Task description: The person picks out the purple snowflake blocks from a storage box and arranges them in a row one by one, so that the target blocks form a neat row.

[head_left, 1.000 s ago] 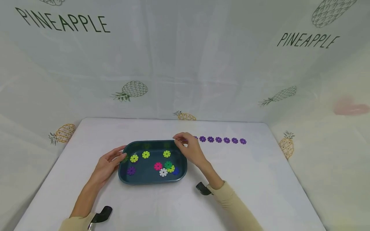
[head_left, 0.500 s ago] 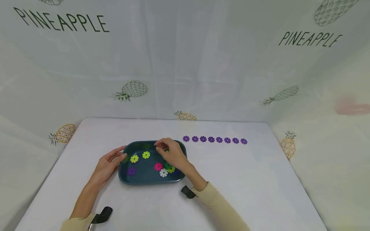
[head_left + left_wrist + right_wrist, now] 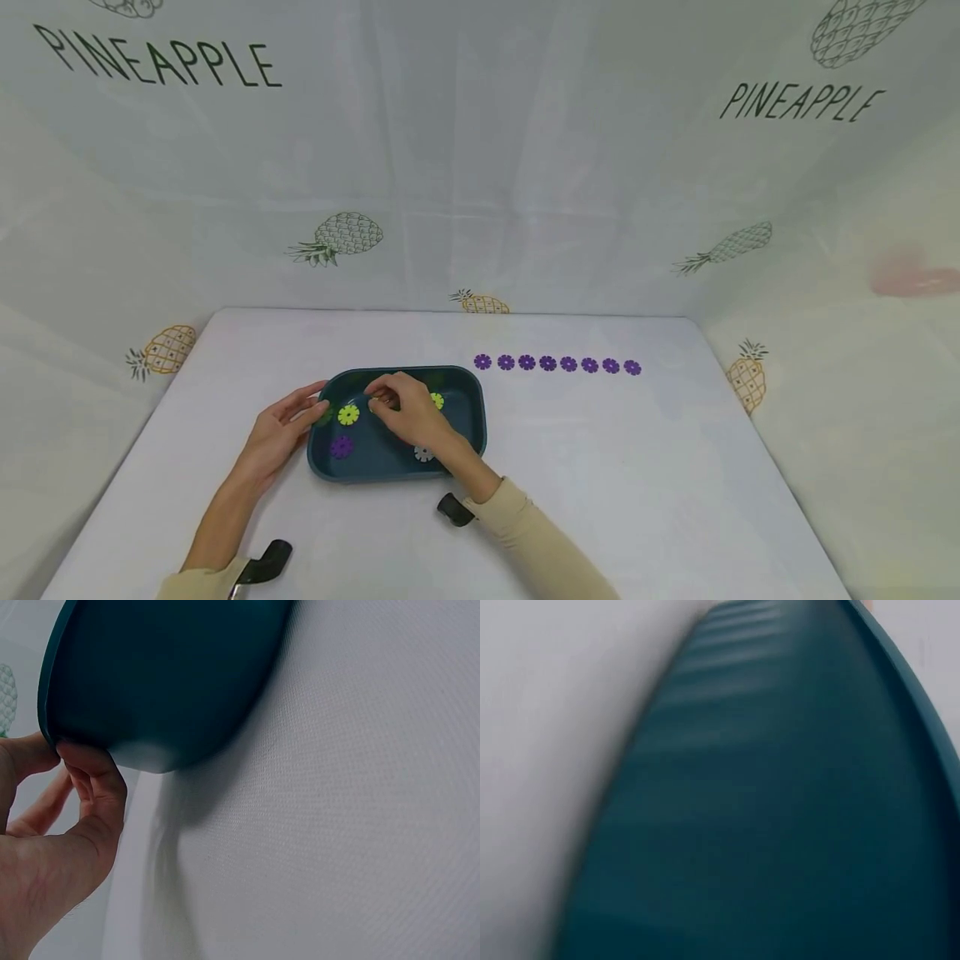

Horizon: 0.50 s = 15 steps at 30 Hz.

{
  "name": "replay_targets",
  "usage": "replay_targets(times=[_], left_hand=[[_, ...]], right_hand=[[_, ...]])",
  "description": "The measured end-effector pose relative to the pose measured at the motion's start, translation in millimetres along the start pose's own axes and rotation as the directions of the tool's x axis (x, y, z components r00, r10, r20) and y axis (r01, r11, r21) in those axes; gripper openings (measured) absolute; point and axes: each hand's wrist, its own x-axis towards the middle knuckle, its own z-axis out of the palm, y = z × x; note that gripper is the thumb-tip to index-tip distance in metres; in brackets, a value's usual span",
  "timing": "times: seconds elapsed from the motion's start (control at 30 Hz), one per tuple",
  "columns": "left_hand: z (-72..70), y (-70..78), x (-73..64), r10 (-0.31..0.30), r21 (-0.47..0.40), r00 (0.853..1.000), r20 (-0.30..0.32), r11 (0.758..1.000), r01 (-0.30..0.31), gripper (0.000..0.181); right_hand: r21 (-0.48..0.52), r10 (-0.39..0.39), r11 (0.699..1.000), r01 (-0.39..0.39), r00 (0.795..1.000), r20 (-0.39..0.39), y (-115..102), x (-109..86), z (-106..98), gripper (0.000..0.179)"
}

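In the head view my left hand point(image 3: 276, 429) holds the left end of a dark teal tray point(image 3: 471, 400), thumb at the rim. The left wrist view shows that hand's fingers point(image 3: 101, 776) against the tray's outer wall point(image 3: 165, 682). My right hand point(image 3: 412, 412) hovers over the tray, thumb and fingers bent and apart above a mostly covered yellow snowflake disc. Other discs lie inside: a yellow disc point(image 3: 348, 414), a purple disc point(image 3: 342, 447), another yellow disc point(image 3: 437, 401) and a partly hidden white disc point(image 3: 423, 453). The right wrist view catches only the blurred tray side point(image 3: 765, 795).
Several purple discs point(image 3: 547, 363) form a straight row on the white table point(image 3: 637, 467), beyond the tray's right end. A pale pineapple-print cloth point(image 3: 480, 167) hangs behind and beside the table. Both wrists carry black camera mounts point(image 3: 267, 561).
My right hand has moved left from the left end of the purple row to above the tray's middle, uncovering the row's leftmost disc. The left hand and the tray have stayed put.
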Motion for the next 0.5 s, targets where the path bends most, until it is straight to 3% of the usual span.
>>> replay_targets(times=[0.2, 0.5], left_hand=[[-0.3, 0.4, -0.5, 0.022, 0.0, 1.0, 0.0, 1.0, -0.022, 0.069], [-1.9, -1.4, -1.6, 0.02, -0.011, 1.0, 0.014, 1.0, -0.02, 0.069]], right_hand=[[-0.003, 0.008, 1.0, -0.008, 0.999, 0.033, 0, 3.8, 13, 0.019], [-0.08, -0.033, 0.996, 0.042, 0.993, 0.112, 0, 1.9, 28, 0.02]])
